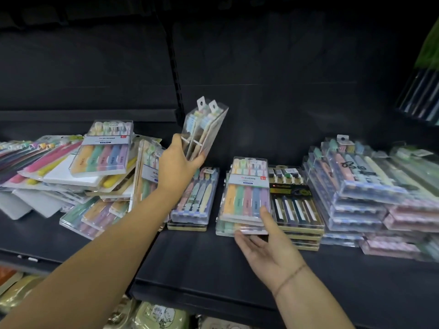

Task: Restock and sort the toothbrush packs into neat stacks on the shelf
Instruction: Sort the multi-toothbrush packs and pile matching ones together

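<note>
Holding 2 clear toothbrush packs [205, 128] up above the black shelf [202, 264] in the left hand [177, 166], clamping fingers and thumb round their lower ends. Tilting both packs face to face with the hang tabs uppermost, well clear of everything lying below.

Resting the right hand [268, 248] palm up at the front edge of the pastel stack [247, 193], spreading straight fingers along its foot and laying the thumb on the top pack; touching only, not gripping. Wearing a thin thread band [291, 275] round that wrist.

Sitting flat near the middle of the shelf, showing 5 brushes in orange, green, pink, blue and purple under the top lid, with a white label across them. Butting on the right against the black-and-gold stack [294, 200], several packs high. Standing apart, across a bare strip of shelf, from a low stack [194, 200] on the left, topped by 1 pack of pastel brushes over gold-edged packs and lying just beneath the left wrist.

Sprawling across the left end in a loose heap [59, 176], overlapping at odd angles, with 1 pack on edge [145, 172] behind the left forearm and a tilted 5-brush pack [102, 150] lying on top.

Rising at the right end in taller stacks [351, 186] of clear packs with pale brushes, with pink-backed packs [408, 217] just beside them.

Showing pale green goods [154, 314] on the level below, too blurred to name.
</note>
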`<act>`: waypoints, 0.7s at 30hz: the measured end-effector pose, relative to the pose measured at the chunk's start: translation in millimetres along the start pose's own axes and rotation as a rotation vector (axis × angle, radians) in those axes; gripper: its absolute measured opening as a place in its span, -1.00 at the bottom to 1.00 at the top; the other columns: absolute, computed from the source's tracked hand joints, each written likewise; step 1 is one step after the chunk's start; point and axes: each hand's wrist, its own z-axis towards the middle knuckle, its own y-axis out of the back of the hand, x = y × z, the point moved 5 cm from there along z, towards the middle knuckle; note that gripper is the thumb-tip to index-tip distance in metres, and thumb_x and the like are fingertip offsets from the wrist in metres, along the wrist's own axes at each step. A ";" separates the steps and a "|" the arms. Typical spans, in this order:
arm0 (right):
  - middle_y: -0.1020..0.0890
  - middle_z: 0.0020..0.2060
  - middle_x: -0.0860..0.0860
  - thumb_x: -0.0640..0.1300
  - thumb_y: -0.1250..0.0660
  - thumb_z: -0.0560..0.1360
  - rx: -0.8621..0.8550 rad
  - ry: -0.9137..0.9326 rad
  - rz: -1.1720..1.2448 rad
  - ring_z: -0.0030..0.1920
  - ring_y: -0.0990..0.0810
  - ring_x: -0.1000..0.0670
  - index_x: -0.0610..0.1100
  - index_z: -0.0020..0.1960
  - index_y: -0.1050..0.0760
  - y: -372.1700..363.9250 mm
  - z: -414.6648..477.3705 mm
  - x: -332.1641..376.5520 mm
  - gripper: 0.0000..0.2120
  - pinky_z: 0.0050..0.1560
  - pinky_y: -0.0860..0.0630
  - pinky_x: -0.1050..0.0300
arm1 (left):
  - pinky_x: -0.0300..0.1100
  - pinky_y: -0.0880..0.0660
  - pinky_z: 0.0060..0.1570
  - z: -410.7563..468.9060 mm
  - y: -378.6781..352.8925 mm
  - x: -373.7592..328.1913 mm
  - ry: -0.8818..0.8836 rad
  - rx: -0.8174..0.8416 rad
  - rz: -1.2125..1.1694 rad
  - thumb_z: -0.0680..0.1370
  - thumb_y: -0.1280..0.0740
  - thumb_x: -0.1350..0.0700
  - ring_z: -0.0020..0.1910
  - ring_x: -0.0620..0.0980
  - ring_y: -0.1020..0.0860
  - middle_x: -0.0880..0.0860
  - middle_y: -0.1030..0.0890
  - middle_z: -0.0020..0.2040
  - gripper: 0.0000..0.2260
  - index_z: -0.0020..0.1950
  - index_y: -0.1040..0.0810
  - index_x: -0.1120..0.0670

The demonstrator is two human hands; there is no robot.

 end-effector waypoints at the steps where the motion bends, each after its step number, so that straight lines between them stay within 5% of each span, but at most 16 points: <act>1: -0.48 -0.09 -0.24 -0.10 -0.42 0.50 -0.006 -0.008 0.026 0.19 -0.49 -0.21 -0.21 -0.13 -0.50 -5.5 1.6 1.4 -0.82 0.33 -0.44 -0.12 | -0.25 -0.23 -0.52 -4.0 4.3 -4.0 0.003 -0.007 -0.021 0.50 -0.45 0.00 -0.46 -0.10 -0.35 -0.02 -0.38 -0.38 -0.63 0.10 -0.34 0.12; 9: -0.49 0.00 -0.27 -0.12 -0.42 0.50 0.049 -0.011 -0.002 0.23 -0.52 -0.23 -0.23 -0.06 -0.49 -4.0 -9.1 -4.9 -0.82 0.28 -0.48 -0.11 | -0.21 -0.47 -0.33 -35.0 39.4 -39.9 0.003 0.020 -0.121 0.47 -0.48 -0.04 -0.28 -0.09 -0.53 -0.07 -0.53 -0.21 -0.59 0.19 -0.40 0.08; 11: -0.55 0.13 -0.30 -0.16 -0.38 0.53 0.136 0.077 -0.146 0.15 -0.58 -0.18 -0.27 0.02 -0.51 -0.3 -21.6 1.0 -0.82 0.20 -0.53 -0.05 | -0.13 -0.50 -0.35 -41.0 46.3 -51.0 -0.020 0.032 -0.096 0.45 -0.48 -0.11 -0.30 -0.04 -0.55 -0.02 -0.55 -0.24 -0.59 0.09 -0.40 0.08; 13: -0.58 0.21 -0.10 -0.17 -0.37 0.53 0.253 0.352 -0.521 0.16 -0.58 0.06 -0.09 0.14 -0.52 -2.6 -39.1 16.2 -0.81 0.13 -0.53 0.17 | -0.01 -0.53 -0.32 -44.6 51.8 -65.1 -0.021 0.041 -0.104 0.41 -0.48 -0.18 -0.28 0.01 -0.57 0.02 -0.58 -0.23 -0.55 0.02 -0.41 0.10; 15: -0.41 0.32 0.24 -0.10 -0.42 0.49 0.370 0.699 -0.929 0.22 -0.38 0.39 0.20 0.29 -0.36 -14.3 -56.7 29.0 -0.54 0.07 -0.42 0.46 | -0.04 -0.55 -0.27 -45.8 56.2 -82.6 0.025 0.062 -0.165 0.40 -0.49 -0.18 -0.23 -0.07 -0.59 -0.07 -0.59 -0.18 -0.56 0.02 -0.43 0.09; 17: -0.14 0.40 0.35 -0.04 -0.49 0.43 0.438 0.874 -1.166 0.35 -0.15 0.44 0.36 0.40 -0.06 -24.7 -62.0 30.2 -0.22 0.11 -0.28 0.62 | -0.07 -0.55 -0.20 -46.1 58.9 -100.4 0.098 0.078 -0.233 0.41 -0.49 -0.16 -0.17 -0.11 -0.59 -0.11 -0.60 -0.14 -0.59 0.02 -0.45 0.07; 19: 0.06 0.45 0.38 0.03 -0.55 0.37 0.445 0.973 -1.246 0.49 -0.03 0.28 0.44 0.40 0.12 -32.6 -59.8 28.3 -0.03 0.36 -0.25 0.41 | -0.07 -0.55 -0.17 -48.8 58.1 -118.1 0.167 0.100 -0.292 0.40 -0.48 -0.19 -0.15 -0.08 -0.59 -0.09 -0.60 -0.12 -0.59 -0.01 -0.44 0.06; 21: 0.13 0.47 0.34 0.02 -0.59 0.32 0.415 1.031 -1.186 0.51 -0.03 0.22 0.42 0.45 0.17 -38.2 -60.1 31.8 0.08 0.35 -0.27 0.38 | -0.13 -0.49 -0.25 -56.0 54.7 -138.1 0.188 0.153 -0.286 0.40 -0.46 -0.23 -0.17 -0.09 -0.56 -0.06 -0.57 -0.13 -0.55 -0.01 -0.41 0.07</act>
